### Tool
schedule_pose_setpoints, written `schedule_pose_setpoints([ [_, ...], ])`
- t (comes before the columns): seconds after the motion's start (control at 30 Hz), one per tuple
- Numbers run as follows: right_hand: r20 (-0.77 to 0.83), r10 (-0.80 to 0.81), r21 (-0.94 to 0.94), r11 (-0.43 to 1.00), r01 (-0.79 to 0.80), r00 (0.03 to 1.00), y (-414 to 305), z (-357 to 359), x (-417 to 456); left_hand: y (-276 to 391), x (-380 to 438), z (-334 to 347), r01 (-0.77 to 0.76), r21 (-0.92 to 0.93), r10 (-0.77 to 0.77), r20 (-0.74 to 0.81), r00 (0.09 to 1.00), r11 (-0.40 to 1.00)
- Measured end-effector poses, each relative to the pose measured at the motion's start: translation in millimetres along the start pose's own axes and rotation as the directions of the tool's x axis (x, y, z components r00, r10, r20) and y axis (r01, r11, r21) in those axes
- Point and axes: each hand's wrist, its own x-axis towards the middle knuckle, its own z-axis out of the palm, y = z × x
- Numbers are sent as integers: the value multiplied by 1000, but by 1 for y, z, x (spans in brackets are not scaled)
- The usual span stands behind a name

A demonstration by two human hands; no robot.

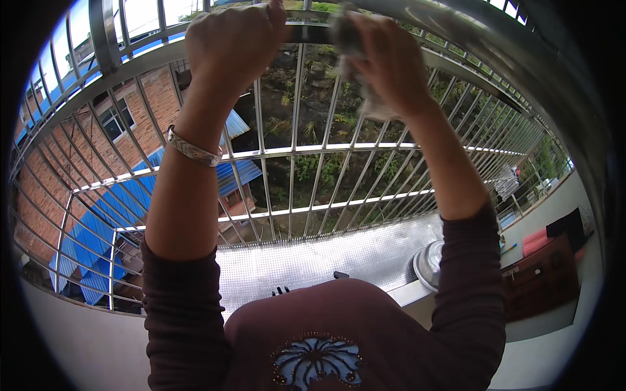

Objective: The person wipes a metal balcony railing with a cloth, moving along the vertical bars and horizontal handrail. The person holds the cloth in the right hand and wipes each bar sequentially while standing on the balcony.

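My left hand (pixel 234 46), with a silver bangle (pixel 193 149) at the wrist, is raised to the metal window grille (pixel 293 151) near the top of the view. Its fingers are curled at a bar; what lies inside them is hidden. To its right, my right hand (pixel 389 63) is raised too, blurred, and holds a greyish cloth (pixel 374 105) at the upper rails of the grille. Part of the cloth hangs below the fingers. Whether the cloth touches a bar cannot be told.
Below the arms lies a perforated metal shelf (pixel 313 254), with a round metal lid or pan (pixel 430 264) at its right. A thick, shiny metal pipe (pixel 469 34) curves across the upper right. A reddish-brown cabinet (pixel 540 278) stands at the right, with pink and black cloths on it.
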Motion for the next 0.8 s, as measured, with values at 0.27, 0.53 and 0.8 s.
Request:
schedule_pose_setpoints([
  [0.27,68,31,-152,988,-20,997,13,-5,1,-8,-2,12,-252,75,261,-380,888,965],
  [0.53,-3,595,731,550,-405,803,-25,-27,-102,3,-1,0,-63,51,64,-14,998,997],
  [0.8,979,172,188,-971,-147,114,-80,-10,-158,-6,-5,13,-224,33,221,-360,906,974],
])
